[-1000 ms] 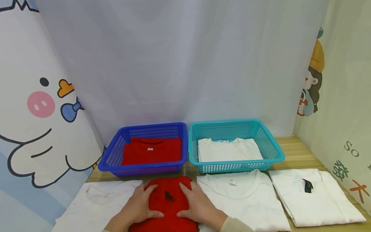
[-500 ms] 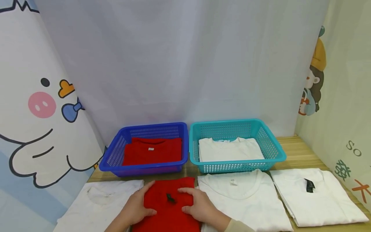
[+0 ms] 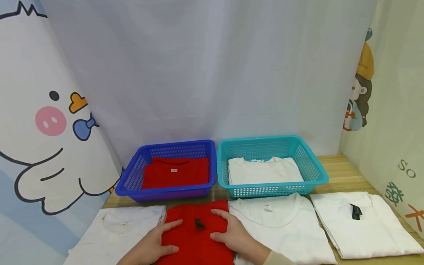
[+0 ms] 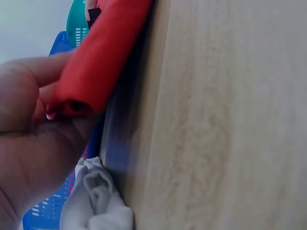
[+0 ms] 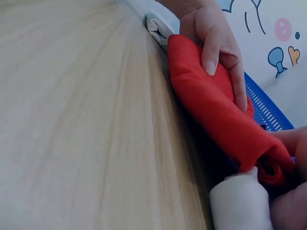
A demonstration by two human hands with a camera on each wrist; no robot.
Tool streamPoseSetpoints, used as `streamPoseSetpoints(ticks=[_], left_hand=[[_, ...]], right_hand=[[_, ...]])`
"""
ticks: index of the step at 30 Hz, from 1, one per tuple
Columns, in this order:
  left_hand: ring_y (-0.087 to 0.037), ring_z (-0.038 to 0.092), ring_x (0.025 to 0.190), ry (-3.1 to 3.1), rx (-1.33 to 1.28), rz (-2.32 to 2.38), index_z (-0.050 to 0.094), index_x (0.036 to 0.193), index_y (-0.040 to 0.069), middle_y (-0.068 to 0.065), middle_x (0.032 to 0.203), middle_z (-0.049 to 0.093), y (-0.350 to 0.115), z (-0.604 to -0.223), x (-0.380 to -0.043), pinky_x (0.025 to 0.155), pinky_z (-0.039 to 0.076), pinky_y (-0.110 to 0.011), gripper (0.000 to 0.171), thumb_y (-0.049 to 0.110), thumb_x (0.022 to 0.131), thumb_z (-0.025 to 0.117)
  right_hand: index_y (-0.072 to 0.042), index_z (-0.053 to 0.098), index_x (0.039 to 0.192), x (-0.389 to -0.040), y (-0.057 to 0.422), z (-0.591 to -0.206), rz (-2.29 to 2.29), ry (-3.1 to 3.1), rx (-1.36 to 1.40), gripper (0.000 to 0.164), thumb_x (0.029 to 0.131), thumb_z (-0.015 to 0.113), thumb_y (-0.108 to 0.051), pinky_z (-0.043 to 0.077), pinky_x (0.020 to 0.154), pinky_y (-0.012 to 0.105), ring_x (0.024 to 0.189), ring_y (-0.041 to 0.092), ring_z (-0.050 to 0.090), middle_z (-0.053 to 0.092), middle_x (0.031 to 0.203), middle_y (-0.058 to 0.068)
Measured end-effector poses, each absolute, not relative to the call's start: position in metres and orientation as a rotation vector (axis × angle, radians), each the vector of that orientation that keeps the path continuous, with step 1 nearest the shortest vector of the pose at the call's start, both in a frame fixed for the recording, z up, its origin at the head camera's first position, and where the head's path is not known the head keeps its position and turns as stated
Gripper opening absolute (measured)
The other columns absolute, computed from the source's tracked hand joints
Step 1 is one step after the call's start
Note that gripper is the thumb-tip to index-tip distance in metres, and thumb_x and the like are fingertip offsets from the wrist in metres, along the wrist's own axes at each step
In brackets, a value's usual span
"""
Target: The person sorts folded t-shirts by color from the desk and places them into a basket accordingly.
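Note:
A folded red T-shirt (image 3: pixel 197 241) with a dark neck label lies at the front middle in the head view. My left hand (image 3: pixel 150 243) grips its left side, thumb and index finger spread on top. On the opposite side my right hand (image 3: pixel 239 237) holds it the same way; the other fingers are mostly hidden at the edges in the head view. In the left wrist view the rolled edge of the red T-shirt (image 4: pixel 98 57) sits between the left thumb and fingers. The right wrist view shows both hands at the ends of the folded red T-shirt (image 5: pixel 211 108).
Behind stand a blue basket (image 3: pixel 165 192) holding a folded red shirt (image 3: pixel 179 176) and a teal basket (image 3: pixel 271 190) holding a folded white shirt (image 3: pixel 265 173). Folded white T-shirts lie left (image 3: pixel 109 235) and right (image 3: pixel 281 232) of the hands, another (image 3: pixel 367 232) farther right on the wooden table (image 3: pixel 338 171).
The red T-shirt has shifted slightly right in the head view and lies smoother and wider. Both hands have moved a little with it, still at its sides; the whole view has drifted slightly.

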State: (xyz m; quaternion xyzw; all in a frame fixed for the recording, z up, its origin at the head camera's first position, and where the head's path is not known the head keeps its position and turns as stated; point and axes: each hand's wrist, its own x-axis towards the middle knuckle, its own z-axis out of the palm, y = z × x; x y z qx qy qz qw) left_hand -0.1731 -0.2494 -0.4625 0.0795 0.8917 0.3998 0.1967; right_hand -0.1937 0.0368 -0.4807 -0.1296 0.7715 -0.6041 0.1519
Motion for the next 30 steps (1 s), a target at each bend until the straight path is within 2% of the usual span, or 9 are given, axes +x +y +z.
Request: streamPoseSetpoints(ticks=[4,8,16,23,30], left_hand=[[-0.046,0.032,0.132,2.392,0.198,1.277,0.038,0.149,0.025,-0.02,0.151,0.032,-0.254,-0.46,-0.168,0.096,0.04,-0.062,0.083,0.043,0.078,0.076],[-0.045,0.026,0.137,2.297,0.133,1.485,0.036,0.15,0.025,-0.019,0.155,0.024,-0.251,-0.452,-0.164,0.1,0.039,-0.057,0.083,0.041,0.08,0.076],[-0.036,0.038,0.133,2.142,0.025,1.901,0.04,0.148,0.028,-0.013,0.153,0.029,-0.233,-0.435,-0.151,0.093,0.049,-0.042,0.072,0.028,0.085,0.075],[-0.033,0.042,0.132,2.118,0.008,2.073,0.046,0.145,0.028,-0.009,0.15,0.035,-0.22,-0.422,-0.142,0.095,0.049,-0.041,0.067,0.019,0.085,0.075],[-0.031,0.04,0.133,2.093,0.001,2.125,0.048,0.142,0.032,-0.003,0.148,0.036,-0.222,-0.411,-0.147,0.093,0.049,-0.042,0.068,0.017,0.083,0.077]], right_hand=[[-0.025,0.052,0.137,-0.19,0.044,-0.476,-1.779,2.125,-0.338,0.064,0.079,0.078,-0.014,0.048,0.092,0.05,0.117,0.03,0.046,0.046,0.137,0.009],[-0.026,0.052,0.137,-0.185,0.052,-0.467,-1.864,2.048,-0.301,0.065,0.079,0.079,-0.018,0.048,0.092,0.049,0.119,0.03,0.044,0.045,0.137,0.009],[-0.027,0.049,0.139,-0.175,0.063,-0.444,-2.048,1.846,-0.285,0.066,0.081,0.079,-0.024,0.053,0.087,0.042,0.122,0.031,0.043,0.041,0.141,0.011],[-0.027,0.04,0.145,-0.17,0.072,-0.428,-2.089,1.688,-0.34,0.068,0.086,0.073,-0.019,0.052,0.089,0.044,0.122,0.03,0.046,0.039,0.141,0.013],[-0.028,0.04,0.145,-0.181,0.068,-0.418,-2.063,1.779,-0.42,0.069,0.086,0.074,-0.019,0.054,0.083,0.045,0.12,0.031,0.048,0.042,0.138,0.014]])
